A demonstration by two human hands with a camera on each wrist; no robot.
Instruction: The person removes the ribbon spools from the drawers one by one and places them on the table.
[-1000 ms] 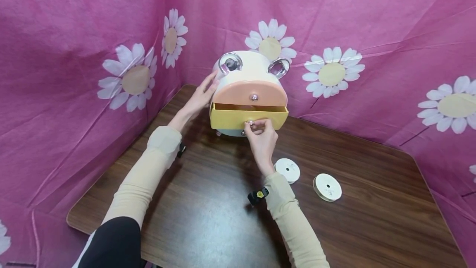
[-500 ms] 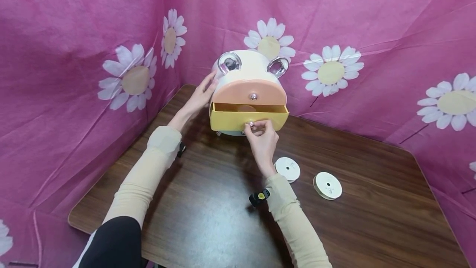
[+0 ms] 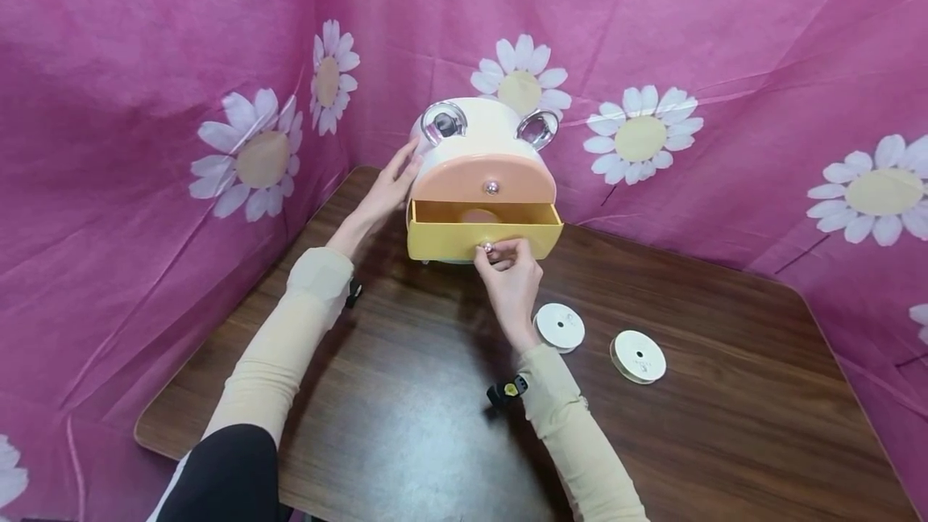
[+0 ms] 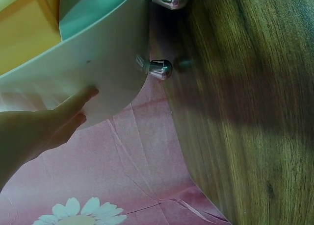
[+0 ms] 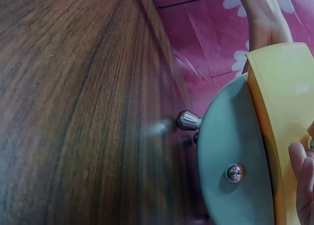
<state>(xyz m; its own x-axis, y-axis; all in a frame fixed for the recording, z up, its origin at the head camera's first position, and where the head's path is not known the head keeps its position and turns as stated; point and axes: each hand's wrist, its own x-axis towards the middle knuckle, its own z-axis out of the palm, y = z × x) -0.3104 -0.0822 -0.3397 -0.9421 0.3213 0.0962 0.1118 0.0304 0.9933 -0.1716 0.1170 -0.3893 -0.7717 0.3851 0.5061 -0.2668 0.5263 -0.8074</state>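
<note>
A rounded white drawer box [image 3: 487,126] with silver ear-like rings stands at the back of the table. Its peach top drawer [image 3: 453,182] is closed, while the yellow middle drawer [image 3: 438,243] sticks out partway. Thumb and fingers of my right hand [image 3: 513,284] pinch the silver knob [image 3: 488,247] of the yellow drawer. My left hand [image 3: 386,193] rests with extended fingers against the box's left side. Inside the yellow drawer a pale round shape [image 3: 480,217] shows. Below it, in the right wrist view, is the closed blue-green bottom drawer [image 5: 225,132] with its own knob [image 5: 235,172].
Two white spools [image 3: 561,327] lie on the brown wooden table [image 3: 739,409] to the right of my right wrist. Small silver feet [image 5: 187,120] hold up the box. Pink cloth [image 3: 725,22] with large daisies hangs behind and at the left.
My right hand has drawn the yellow drawer a little further out towards me, and more of its inside shows. The left hand keeps its place on the box's side.
</note>
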